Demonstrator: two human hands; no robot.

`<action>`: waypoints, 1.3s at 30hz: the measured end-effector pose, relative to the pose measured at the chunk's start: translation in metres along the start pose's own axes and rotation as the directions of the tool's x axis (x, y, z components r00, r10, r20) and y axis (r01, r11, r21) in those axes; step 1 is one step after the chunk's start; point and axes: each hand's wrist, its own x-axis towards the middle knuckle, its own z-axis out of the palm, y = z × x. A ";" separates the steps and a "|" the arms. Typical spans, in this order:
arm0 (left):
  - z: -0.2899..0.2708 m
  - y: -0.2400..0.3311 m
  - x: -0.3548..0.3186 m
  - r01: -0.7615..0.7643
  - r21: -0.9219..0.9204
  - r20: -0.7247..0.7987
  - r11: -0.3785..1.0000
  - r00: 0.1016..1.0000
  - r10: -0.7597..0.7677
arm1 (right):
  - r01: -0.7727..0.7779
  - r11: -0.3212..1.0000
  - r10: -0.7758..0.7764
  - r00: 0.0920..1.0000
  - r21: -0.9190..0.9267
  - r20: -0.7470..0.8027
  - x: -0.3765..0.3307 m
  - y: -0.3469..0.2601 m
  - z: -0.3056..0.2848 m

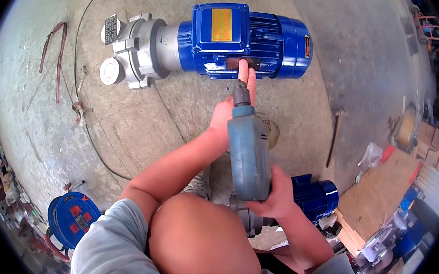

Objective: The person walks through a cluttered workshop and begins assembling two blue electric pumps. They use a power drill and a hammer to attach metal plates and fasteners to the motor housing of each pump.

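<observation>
Blue motor (245, 39), yellow label (221, 25); faded blue drill (249, 152).

We see a rectangular yellow label (221, 25) on top of the blue motor (268, 35), and a small oval orange label (306, 46) on its right end. Tan cardboard boxes (433, 143) sit stacked at far right.

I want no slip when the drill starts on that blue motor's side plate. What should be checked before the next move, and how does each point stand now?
1. Right hand grips the drill body: ok.
2. Drill tip on the dark plate: cannot tell, left hand hides it.
3. Left fingers away from the tip: not ok, they lie beside it.
4. Blue motor resting flat on the floor: ok.
5. Motor clamped: cannot tell.
</observation>
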 end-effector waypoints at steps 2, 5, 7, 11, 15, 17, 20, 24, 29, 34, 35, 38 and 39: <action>-0.018 0.012 0.000 0.095 -0.076 0.115 0.993 0.990 -0.086 | -0.034 0.999 0.034 0.999 -0.024 0.013 0.013 -0.002 0.008; -0.026 0.017 0.005 -0.087 0.376 0.214 0.922 0.977 0.005 | -0.064 0.997 0.065 0.998 -0.033 0.010 0.025 0.000 0.016; -0.029 0.021 0.009 -0.302 0.701 0.356 0.646 0.933 0.049 | -0.065 0.997 0.065 0.998 -0.043 0.021 0.033 -0.005 0.014; 0.004 -0.022 0.001 -0.208 0.361 0.038 0.909 0.977 0.208 | -0.055 0.998 0.055 0.998 0.003 0.039 0.045 -0.013 0.015; 0.012 -0.023 0.004 -0.157 0.321 -0.087 0.934 0.977 0.194 | -0.082 0.997 0.082 0.996 0.000 0.038 0.048 -0.010 0.018; 0.013 -0.022 0.003 -0.146 0.234 -0.016 0.961 0.988 0.154 | -0.096 0.995 0.095 0.995 0.027 0.024 0.049 -0.009 0.019; 0.018 -0.031 0.002 -0.149 0.174 0.027 0.973 0.989 0.147 | -0.099 0.995 0.099 0.995 0.018 0.022 0.049 -0.009 0.021; 0.024 -0.035 0.003 -0.156 0.139 0.011 0.978 0.988 0.156 | -0.111 0.993 0.110 0.994 0.036 0.016 0.051 -0.011 0.023; 0.023 -0.034 0.005 -0.224 0.373 0.075 0.900 0.975 0.211 | -0.099 0.995 0.099 0.995 0.032 0.000 0.051 -0.010 0.026; 0.008 -0.028 0.006 -0.222 0.515 0.105 0.828 0.975 0.197 | -0.158 0.985 0.160 0.987 0.074 -0.011 0.052 -0.020 0.028; 0.009 -0.029 0.005 -0.212 0.475 0.064 0.854 0.976 0.207 | -0.173 0.982 0.175 0.984 0.077 -0.017 0.052 -0.023 0.029; 0.010 -0.029 0.003 -0.175 0.317 -0.032 0.932 0.980 0.195 | -0.184 0.979 0.188 0.981 0.084 -0.048 0.051 -0.029 0.036; 0.007 -0.026 0.001 -0.156 0.237 -0.039 0.959 0.985 0.170 | -0.186 0.978 0.192 0.980 0.096 -0.051 0.051 -0.032 0.037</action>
